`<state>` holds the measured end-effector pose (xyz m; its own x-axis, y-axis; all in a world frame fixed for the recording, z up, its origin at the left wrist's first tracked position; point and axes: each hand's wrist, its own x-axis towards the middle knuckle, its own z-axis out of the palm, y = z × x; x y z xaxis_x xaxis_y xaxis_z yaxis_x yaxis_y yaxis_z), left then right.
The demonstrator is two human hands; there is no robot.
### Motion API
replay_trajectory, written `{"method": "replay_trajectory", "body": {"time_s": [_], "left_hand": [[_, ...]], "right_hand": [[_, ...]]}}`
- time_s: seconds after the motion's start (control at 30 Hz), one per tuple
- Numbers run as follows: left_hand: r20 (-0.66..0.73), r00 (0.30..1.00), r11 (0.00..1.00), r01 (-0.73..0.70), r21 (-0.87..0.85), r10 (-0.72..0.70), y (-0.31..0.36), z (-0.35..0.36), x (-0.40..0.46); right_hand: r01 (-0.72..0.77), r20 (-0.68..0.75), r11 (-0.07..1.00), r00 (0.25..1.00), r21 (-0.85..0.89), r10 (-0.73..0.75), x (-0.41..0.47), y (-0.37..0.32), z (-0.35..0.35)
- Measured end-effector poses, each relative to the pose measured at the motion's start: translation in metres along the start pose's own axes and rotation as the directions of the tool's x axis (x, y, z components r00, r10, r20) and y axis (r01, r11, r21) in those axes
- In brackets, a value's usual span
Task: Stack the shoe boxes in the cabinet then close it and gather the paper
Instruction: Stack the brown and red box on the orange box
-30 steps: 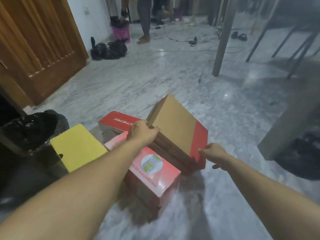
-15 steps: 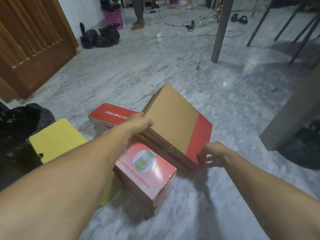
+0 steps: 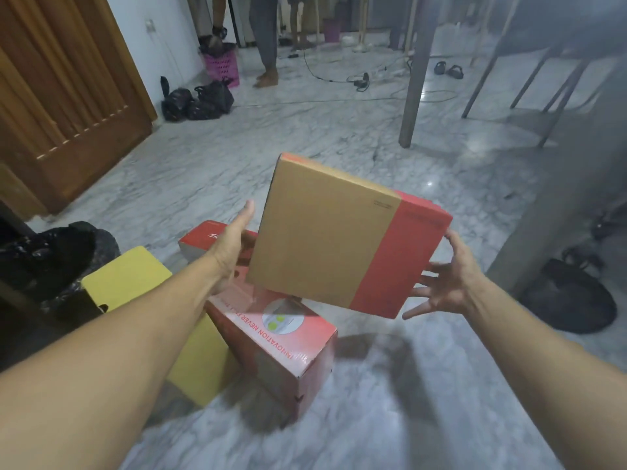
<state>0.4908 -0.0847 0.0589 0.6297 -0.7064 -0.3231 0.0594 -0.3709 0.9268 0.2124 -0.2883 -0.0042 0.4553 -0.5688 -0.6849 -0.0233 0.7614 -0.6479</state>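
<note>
I have the brown box [image 3: 325,235] up off the floor [image 3: 390,418] now; half a second ago it was leaning on the pile with its lower edge down, and now it hangs tilted in the air between my hands, its broad brown face toward me and its red end to the right. My left hand [image 3: 234,245] lies flat against its left edge, fingers straight and reaching behind it, so how much of them touches the cardboard I cannot tell. My right hand [image 3: 441,279] is spread wide at the red end, thumb up along the side and fingers splayed beneath the lower corner; it supports the box more than it grips it. That means the first box is picked and ready to carry, though the hold looks loose to me and the box could slip off the right fingers if I swing fast. Three more wait on the floor below: the red box [image 3: 281,347] with printed lettering nearest me, a yellow box [image 3: 135,283] touching its left side, and a second red box [image 3: 203,239] behind, partly hidden by my left wrist. The cabinet is not clearly in view, only a wooden door [image 3: 64,106] at the left, and I see no paper, so stacking, closing and gathering are all ahead.
</note>
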Motion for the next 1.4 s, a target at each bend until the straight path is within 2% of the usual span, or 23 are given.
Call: {"method": "replay_trajectory", "body": {"time_s": [0.2, 0.33, 0.43, 0.57, 0.73, 0.87, 0.97, 1.07, 1.17, 1.27, 1.4], "left_hand": [[0.117, 0.976, 0.98, 0.192, -0.042, -0.186, -0.002, -0.022, -0.01], [0.18, 0.953, 0.959, 0.264, -0.104, -0.243, -0.008, -0.036, -0.017], [0.197, 0.959, 0.958, 0.234, -0.163, -0.201, -0.001, -0.041, -0.029], [0.231, 0.961, 0.958, 0.201, -0.203, -0.153, 0.017, -0.045, -0.042], [0.255, 0.964, 0.963, 0.133, -0.235, -0.071, 0.032, -0.047, -0.055], [0.224, 0.974, 0.973, 0.04, -0.226, 0.012, 0.04, -0.041, -0.068], [0.244, 0.97, 0.965, 0.056, -0.257, 0.009, 0.044, -0.047, -0.081], [0.205, 0.978, 0.959, 0.036, -0.28, 0.023, 0.043, -0.052, -0.088], [0.161, 0.987, 0.96, 0.017, -0.281, 0.03, 0.039, -0.058, -0.099], [0.157, 0.986, 0.972, -0.013, -0.233, 0.05, 0.043, -0.065, -0.117], [0.098, 0.983, 0.982, -0.145, -0.121, 0.158, 0.049, -0.067, -0.146]], "right_hand": [[0.099, 0.217, 0.976, 0.975, -0.193, -0.056, -0.031, -0.01, -0.002], [0.141, 0.233, 0.958, 0.969, -0.248, -0.082, -0.041, -0.003, 0.002], [0.134, 0.192, 0.952, 0.978, -0.277, -0.082, -0.045, -0.008, 0.003], [0.108, 0.208, 0.917, 0.978, -0.385, -0.027, -0.054, -0.027, 0.008], [0.11, 0.152, 0.908, 0.987, -0.405, -0.051, -0.073, -0.045, 0.017], [0.198, 0.242, 0.908, 0.964, -0.369, -0.112, -0.099, -0.047, 0.029], [0.288, 0.294, 0.886, 0.938, -0.364, -0.184, -0.111, -0.044, 0.035], [0.372, 0.327, 0.857, 0.909, -0.358, -0.258, -0.121, -0.039, 0.04], [0.447, 0.402, 0.801, 0.87, -0.398, -0.286, -0.136, -0.035, 0.042], [0.546, 0.461, 0.659, 0.827, -0.517, -0.322, -0.157, -0.031, 0.051], [0.632, 0.48, 0.5, 0.775, -0.592, -0.411, -0.179, -0.032, 0.062]]}}
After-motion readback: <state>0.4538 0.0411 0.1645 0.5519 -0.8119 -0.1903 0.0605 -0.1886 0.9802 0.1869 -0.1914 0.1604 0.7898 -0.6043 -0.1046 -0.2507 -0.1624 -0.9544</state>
